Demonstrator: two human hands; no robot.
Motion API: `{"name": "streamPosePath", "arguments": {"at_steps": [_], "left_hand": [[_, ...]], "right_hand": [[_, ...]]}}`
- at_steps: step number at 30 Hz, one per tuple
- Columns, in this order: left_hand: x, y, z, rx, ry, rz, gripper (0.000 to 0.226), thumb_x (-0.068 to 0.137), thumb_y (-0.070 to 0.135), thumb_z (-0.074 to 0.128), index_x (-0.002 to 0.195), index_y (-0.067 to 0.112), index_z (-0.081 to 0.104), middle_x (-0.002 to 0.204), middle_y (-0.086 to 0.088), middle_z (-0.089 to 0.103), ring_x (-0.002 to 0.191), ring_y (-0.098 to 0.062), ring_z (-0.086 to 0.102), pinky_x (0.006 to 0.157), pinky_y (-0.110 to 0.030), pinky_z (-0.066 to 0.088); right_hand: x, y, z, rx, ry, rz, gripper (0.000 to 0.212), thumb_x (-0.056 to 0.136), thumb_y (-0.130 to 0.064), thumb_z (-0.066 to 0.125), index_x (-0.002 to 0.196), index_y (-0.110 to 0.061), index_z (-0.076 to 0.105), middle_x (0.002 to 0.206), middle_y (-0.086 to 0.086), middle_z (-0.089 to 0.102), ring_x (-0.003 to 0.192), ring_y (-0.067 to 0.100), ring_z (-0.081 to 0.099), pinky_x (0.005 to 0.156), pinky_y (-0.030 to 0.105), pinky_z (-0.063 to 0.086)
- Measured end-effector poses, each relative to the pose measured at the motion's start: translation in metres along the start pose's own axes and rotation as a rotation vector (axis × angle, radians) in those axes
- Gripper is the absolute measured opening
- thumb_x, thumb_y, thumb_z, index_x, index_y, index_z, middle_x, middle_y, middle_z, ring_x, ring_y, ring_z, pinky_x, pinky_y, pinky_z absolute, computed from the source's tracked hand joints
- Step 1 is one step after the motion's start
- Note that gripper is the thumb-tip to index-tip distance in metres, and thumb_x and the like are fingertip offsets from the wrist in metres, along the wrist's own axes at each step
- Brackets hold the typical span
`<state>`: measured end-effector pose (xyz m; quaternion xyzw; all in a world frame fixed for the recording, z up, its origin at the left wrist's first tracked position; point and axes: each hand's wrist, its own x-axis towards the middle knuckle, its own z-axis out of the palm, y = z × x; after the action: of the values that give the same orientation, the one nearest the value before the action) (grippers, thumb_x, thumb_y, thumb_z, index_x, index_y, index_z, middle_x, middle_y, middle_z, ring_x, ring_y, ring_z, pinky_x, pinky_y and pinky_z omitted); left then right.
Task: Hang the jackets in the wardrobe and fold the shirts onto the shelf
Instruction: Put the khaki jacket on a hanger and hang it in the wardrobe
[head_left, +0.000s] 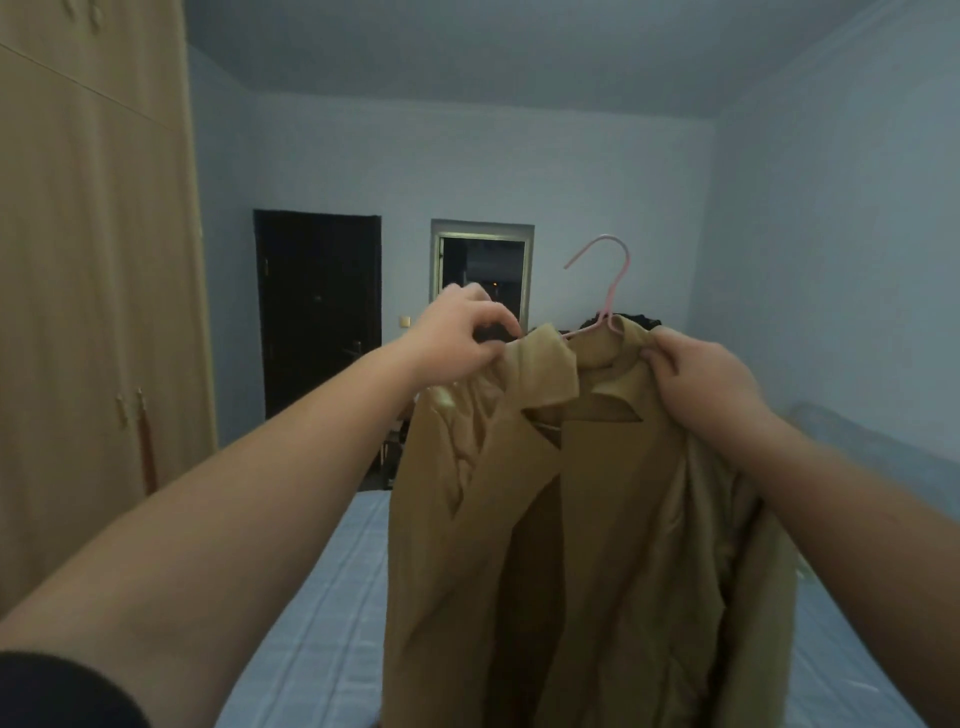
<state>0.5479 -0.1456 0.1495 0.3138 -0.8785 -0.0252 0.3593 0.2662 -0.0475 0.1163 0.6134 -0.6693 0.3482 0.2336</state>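
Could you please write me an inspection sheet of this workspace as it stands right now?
Surface: light blue checked bed cover, below the jacket.
Job's things: tan fabric jacket on thin pink hanger, held up over the bed; no shirts seen.
Clutter: dark item beyond the bed, unidentifiable.
Grippers: left hand pinches one jacket shoulder; right hand grips the other.
Cables: nothing seen.
Surroundings: tall light wooden wardrobe at left, doors shut; dark door and small window in the far wall.
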Motion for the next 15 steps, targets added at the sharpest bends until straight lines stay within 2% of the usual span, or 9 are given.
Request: {"name": "streamPosePath", "arguments": {"at_steps": [1,3,5,6,8,11,13,15], "left_hand": [[0.0,-0.003,-0.001,0.017,-0.008,0.001,0.031,0.093,0.026,0.065,0.122,0.038,0.06,0.124,0.008,0.051,0.118,-0.012,0.047,0.101,-0.033,0.043],[-0.001,-0.003,0.0,-0.05,-0.145,-0.048,0.054,0.089,0.023,0.07,0.134,0.041,0.047,0.133,0.011,0.044,0.123,-0.01,0.044,0.101,-0.032,0.044],[0.0,0.001,0.006,-0.022,-0.271,-0.066,0.062,0.089,0.025,0.072,0.139,0.042,0.04,0.128,0.015,0.046,0.116,-0.009,0.048,0.094,-0.03,0.046],[0.001,0.001,0.01,0.015,-0.259,-0.068,0.059,0.09,0.026,0.07,0.139,0.041,0.042,0.123,0.016,0.049,0.113,-0.009,0.052,0.093,-0.029,0.047],[0.0,-0.002,0.013,0.039,-0.142,-0.058,0.04,0.094,0.029,0.065,0.13,0.038,0.051,0.112,0.017,0.058,0.105,-0.006,0.059,0.094,-0.033,0.052],[-0.003,-0.009,0.013,0.035,0.004,-0.059,0.014,0.097,0.035,0.059,0.109,0.042,0.058,0.097,0.019,0.063,0.093,-0.001,0.06,0.091,-0.039,0.055],[-0.006,-0.008,0.009,0.031,0.041,-0.064,0.008,0.097,0.036,0.058,0.101,0.043,0.059,0.092,0.018,0.064,0.089,-0.001,0.061,0.088,-0.038,0.054],[-0.009,-0.007,0.005,0.012,0.064,-0.085,0.006,0.097,0.035,0.058,0.099,0.039,0.063,0.09,0.014,0.066,0.088,-0.004,0.062,0.086,-0.037,0.054]], "right_hand": [[0.0,0.005,0.001,0.045,0.004,0.0,0.019,0.101,-0.04,0.041,0.088,-0.029,0.049,0.077,-0.002,0.058,0.074,0.029,0.056,0.063,0.037,0.047],[0.0,0.011,0.004,0.144,0.007,-0.009,0.024,0.101,-0.036,0.044,0.077,-0.033,0.047,0.072,-0.008,0.056,0.069,0.018,0.055,0.057,0.03,0.04],[0.002,0.012,0.005,0.256,-0.013,-0.025,0.028,0.101,-0.032,0.047,0.074,-0.04,0.048,0.074,-0.014,0.057,0.072,0.006,0.054,0.057,0.025,0.036],[0.004,0.012,0.004,0.316,-0.052,-0.031,0.027,0.101,-0.032,0.048,0.078,-0.045,0.052,0.079,-0.016,0.06,0.078,0.001,0.054,0.061,0.021,0.037],[0.01,0.016,0.002,0.454,-0.214,-0.01,0.018,0.102,-0.035,0.048,0.097,-0.047,0.061,0.096,-0.02,0.064,0.091,-0.002,0.056,0.07,0.016,0.039],[0.016,0.029,-0.002,0.557,-0.444,0.044,0.023,0.102,-0.043,0.043,0.114,-0.039,0.063,0.108,-0.017,0.065,0.101,0.003,0.059,0.079,0.021,0.043],[0.023,0.035,0.001,0.486,-0.476,0.055,0.032,0.102,-0.043,0.041,0.118,-0.03,0.065,0.109,-0.01,0.067,0.104,0.012,0.061,0.083,0.028,0.044],[0.032,0.034,0.009,0.441,-0.428,0.082,0.032,0.104,-0.036,0.042,0.125,-0.023,0.063,0.11,-0.006,0.065,0.101,0.013,0.06,0.082,0.028,0.043]]}}
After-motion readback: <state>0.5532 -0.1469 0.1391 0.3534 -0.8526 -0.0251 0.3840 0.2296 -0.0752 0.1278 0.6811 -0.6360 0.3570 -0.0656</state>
